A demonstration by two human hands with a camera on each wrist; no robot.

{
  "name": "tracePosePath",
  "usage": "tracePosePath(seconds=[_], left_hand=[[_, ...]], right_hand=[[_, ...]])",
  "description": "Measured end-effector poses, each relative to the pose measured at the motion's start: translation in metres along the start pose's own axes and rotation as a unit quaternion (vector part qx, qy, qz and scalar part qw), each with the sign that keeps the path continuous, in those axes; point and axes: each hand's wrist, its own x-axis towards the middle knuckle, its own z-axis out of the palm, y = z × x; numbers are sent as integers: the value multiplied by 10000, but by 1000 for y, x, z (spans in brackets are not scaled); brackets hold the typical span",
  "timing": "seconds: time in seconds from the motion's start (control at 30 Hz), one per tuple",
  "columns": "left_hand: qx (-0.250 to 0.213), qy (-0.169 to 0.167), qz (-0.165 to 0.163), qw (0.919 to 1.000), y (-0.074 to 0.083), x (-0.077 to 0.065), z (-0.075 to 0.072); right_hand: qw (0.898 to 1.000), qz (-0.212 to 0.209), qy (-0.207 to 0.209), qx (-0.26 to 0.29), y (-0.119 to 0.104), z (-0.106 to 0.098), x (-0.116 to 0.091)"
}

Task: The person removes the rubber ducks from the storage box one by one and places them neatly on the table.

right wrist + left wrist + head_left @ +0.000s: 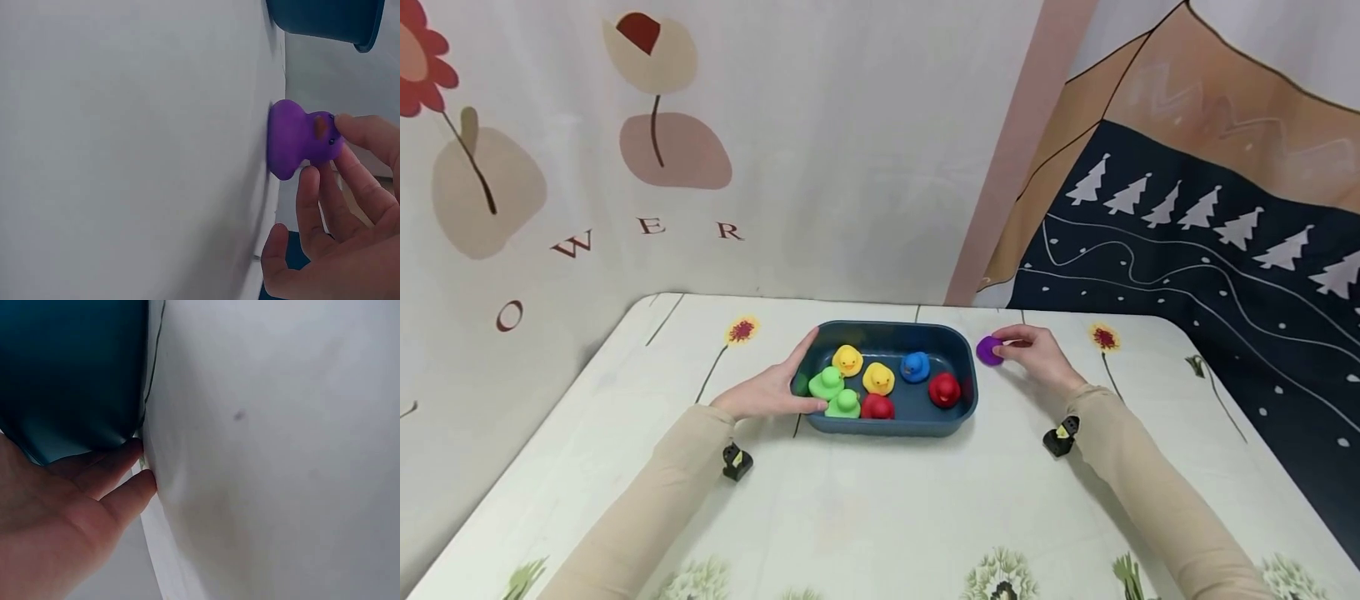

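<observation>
A dark blue rectangular bin stands on the table with several rubber ducks in it. My left hand grips the bin's left end, thumb at the near rim, and in the left wrist view the fingers lie against the outer wall. Just right of the bin, my right hand pinches a purple rubber duck by its head. The right wrist view shows the purple duck upright, its base right at the tabletop, with an orange beak.
Inside the bin, two green ducks, two yellow ducks and a red duck gather toward the left. A blue duck and another red duck sit toward the right. A curtain hangs behind the table.
</observation>
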Motion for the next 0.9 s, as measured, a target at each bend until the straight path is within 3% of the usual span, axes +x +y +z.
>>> tracePosePath(seconds=[0.47, 0.9], left_hand=[[1, 16, -98, 10000, 1, 1, 0], [34, 9, -54, 10000, -1, 1, 1]], right_hand=[[9999, -141, -80, -13, -25, -13, -14], [9978, -424, -439, 246, -52, -2, -31]])
